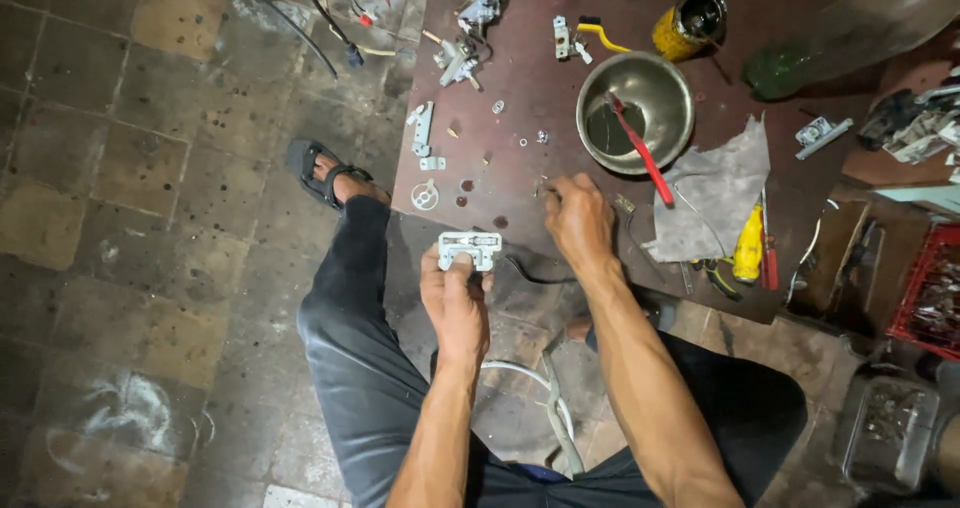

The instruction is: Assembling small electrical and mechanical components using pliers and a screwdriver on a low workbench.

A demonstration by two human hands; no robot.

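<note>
Left arm: bare, forearm runs up from the lower edge of the frame, nearly straight.
Left hand [455, 298]: back toward the camera, fingers curled, thumb and fingertips closed in a pinch at the top.
Right arm: bare, forearm slants up and to the left from the lower right, longer reach than the left.
Right hand [578, 218]: knuckles up, fingers bunched and bent downward, closed at the tips.
Spacing: hands near each other, not touching; right hand further forward.
</note>
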